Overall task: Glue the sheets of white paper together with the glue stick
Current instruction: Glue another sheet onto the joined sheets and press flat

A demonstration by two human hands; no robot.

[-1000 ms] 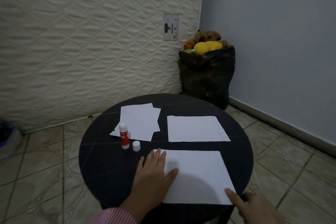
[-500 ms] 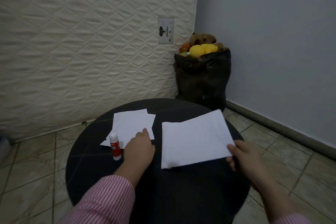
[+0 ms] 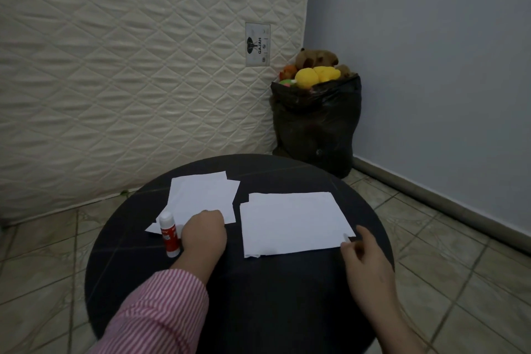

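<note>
Two white sheets (image 3: 293,221) lie one on the other, slightly offset, on the right half of the round black table (image 3: 273,302). My right hand (image 3: 365,259) rests at their near right corner, fingertips touching the edge, fingers loose. A looser pile of white sheets (image 3: 201,195) lies at the left. The uncapped red and white glue stick (image 3: 170,234) stands upright on that pile's near corner. My left hand (image 3: 204,236) is curled knuckles-up right beside the stick. The cap is hidden, and whether the hand holds it does not show.
A quilted mattress (image 3: 129,66) leans against the wall behind the table. A black bag (image 3: 316,123) stuffed with plush toys stands in the corner at the back right. Tiled floor surrounds the table.
My right hand carried the near sheet away from me and laid it on the far right sheet. My left hand moved from that sheet to the spot beside the glue stick, covering the cap.
</note>
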